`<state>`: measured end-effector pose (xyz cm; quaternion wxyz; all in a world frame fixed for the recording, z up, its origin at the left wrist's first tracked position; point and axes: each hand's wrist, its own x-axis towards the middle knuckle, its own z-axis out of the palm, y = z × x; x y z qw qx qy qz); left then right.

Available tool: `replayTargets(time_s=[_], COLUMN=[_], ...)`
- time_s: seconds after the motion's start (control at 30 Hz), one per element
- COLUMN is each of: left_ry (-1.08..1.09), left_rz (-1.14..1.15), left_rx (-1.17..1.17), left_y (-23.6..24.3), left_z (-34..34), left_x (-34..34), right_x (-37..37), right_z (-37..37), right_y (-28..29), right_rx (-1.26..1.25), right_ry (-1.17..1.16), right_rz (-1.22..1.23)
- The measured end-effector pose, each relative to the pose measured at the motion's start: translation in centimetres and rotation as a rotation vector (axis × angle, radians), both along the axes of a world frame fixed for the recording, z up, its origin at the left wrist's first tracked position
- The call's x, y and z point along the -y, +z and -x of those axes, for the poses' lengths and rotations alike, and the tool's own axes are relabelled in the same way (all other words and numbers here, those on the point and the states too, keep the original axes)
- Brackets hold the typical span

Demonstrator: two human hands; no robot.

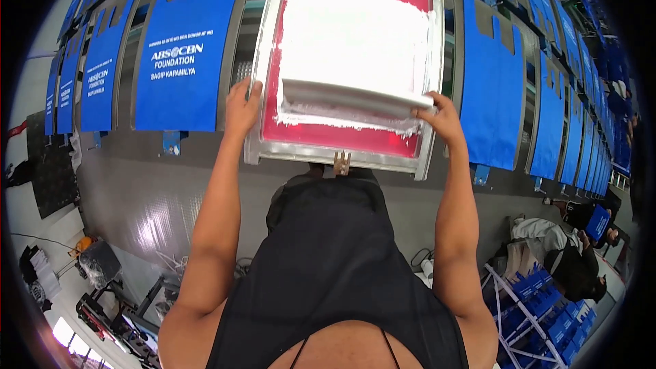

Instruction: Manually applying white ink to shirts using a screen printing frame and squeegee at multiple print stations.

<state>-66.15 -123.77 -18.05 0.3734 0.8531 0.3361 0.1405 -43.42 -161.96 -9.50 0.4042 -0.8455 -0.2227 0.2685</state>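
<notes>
A pale, bar-shaped squeegee (355, 99) is seen lying across the near part of a metal screen-printing frame (307, 154); its long axis is set from left to right, with the right end a little nearer to the wearer than the left; the frame's own long axis is pointed away from the body, between the two forearms. The right end of the squeegee is pinched between thumb and fingers by the right hand (444, 119); the left hand (242, 111) is placed at the frame's left rail, thumb against it and fingers along its outer side, though how firmly the rail is gripped cannot be made out. The red mesh (311, 140) is covered over most of its area by white ink (355, 34), ragged at the borders; a small metal bracket (342, 162) is fixed at the middle of the near rail. Flat blue bags are laid out in rows on both sides, one (179, 48) near the left hand and another (488, 82) beyond the right hand; farther right, a person in dark clothing (577, 270) is seen.
</notes>
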Motion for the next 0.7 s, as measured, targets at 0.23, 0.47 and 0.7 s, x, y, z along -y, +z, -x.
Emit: replayTargets(time_s=[0.23, 0.47, 0.7], left_ry=[-0.869, -0.708, -0.636], left_rz=[-0.485, -0.506, -0.574], left_rx=[-0.106, -0.097, 0.002], left_y=[12.0, 13.0, 3.9], left_z=[-2.7, -14.5, -17.0], left_x=[6.3, 2.3, 1.5], right_x=[-3.2, -8.0, -10.3], right_z=[8.1, -4.6, -8.0], right_y=[3.5, 5.0, -3.2], right_rx=[0.549, 0.688, 0.924], right_ry=[0.427, 0.308, 0.388], right_rz=[0.512, 0.426, 0.454])
